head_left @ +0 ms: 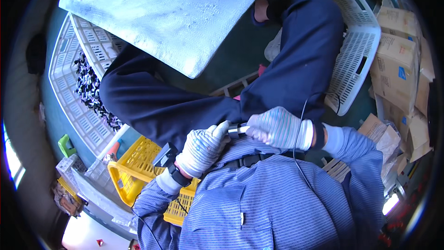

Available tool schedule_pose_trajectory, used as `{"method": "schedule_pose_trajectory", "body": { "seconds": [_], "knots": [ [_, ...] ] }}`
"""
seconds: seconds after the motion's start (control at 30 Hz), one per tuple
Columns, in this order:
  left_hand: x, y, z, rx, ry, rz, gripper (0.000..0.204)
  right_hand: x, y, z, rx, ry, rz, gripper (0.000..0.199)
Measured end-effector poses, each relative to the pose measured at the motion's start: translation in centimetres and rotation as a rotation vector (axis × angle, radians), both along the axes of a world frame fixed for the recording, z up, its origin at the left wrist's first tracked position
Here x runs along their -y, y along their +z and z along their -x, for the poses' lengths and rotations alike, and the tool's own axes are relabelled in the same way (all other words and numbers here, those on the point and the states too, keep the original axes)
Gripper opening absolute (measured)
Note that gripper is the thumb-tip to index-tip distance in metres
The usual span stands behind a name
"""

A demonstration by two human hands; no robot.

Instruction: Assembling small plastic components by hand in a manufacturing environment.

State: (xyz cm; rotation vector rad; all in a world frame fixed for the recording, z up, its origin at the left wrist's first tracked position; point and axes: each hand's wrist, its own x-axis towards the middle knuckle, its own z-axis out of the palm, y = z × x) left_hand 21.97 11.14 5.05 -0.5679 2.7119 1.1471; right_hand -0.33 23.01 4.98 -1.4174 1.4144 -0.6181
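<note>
Both hands wear striped white knit gloves and meet in front of my belly. My left hand (203,149) is closed round one end of a small black-and-white cylindrical piece (237,131). Against the other end of that piece, my right hand (275,128) is closed, its fingers wrapped at a short pale part of it. Whether the piece is one body or two fitted together cannot be made out. Its ends are hidden inside the gloves. Each wrist has a black band, and a thin black cable runs past my right wrist.
A white-topped table (185,23) stands ahead, with small pale pieces on it. To the left, a white basket (69,88) holds many small black and purple parts (92,90). Nearby are a yellow crate (138,157), a white crate (354,60) at right and cardboard boxes (393,65).
</note>
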Motion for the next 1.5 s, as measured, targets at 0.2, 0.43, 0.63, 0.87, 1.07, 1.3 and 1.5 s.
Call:
{"method": "schedule_pose_trajectory", "body": {
  "seconds": [0.2,0.43,0.63,0.87,1.07,1.3,1.5],
  "knots": [
    [0.0,0.2,0.8,-0.028,-0.002,0.027,0.032,0.6,-0.2,0.4,-0.046,-0.011,0.007,0.027],
    [1.1,2.2,1.8,-0.031,0.192,-0.101,0.032,0.6,-0.1,1.0,-0.011,-0.129,0.011,0.022],
    [0.9,1.5,0.4,-0.272,0.452,-0.275,0.025,0.5,-0.5,1.0,0.141,-0.236,0.168,0.014],
    [1.2,0.9,-0.4,-0.246,0.554,-0.354,0.028,0.5,-0.1,1.1,0.136,-0.289,0.166,0.017],
    [0.6,0.7,0.1,-0.269,0.659,-0.704,0.034,0.5,1.1,1.1,0.181,-0.226,0.007,0.024],
    [-0.6,0.1,0.9,-0.373,0.762,-0.959,0.039,0.0,0.9,1.3,0.433,-0.257,-0.076,0.032],
    [-0.8,0.0,1.7,-0.425,0.788,-1.029,0.04,-0.3,0.2,1.2,0.498,-0.283,-0.053,0.033]
  ]
}}
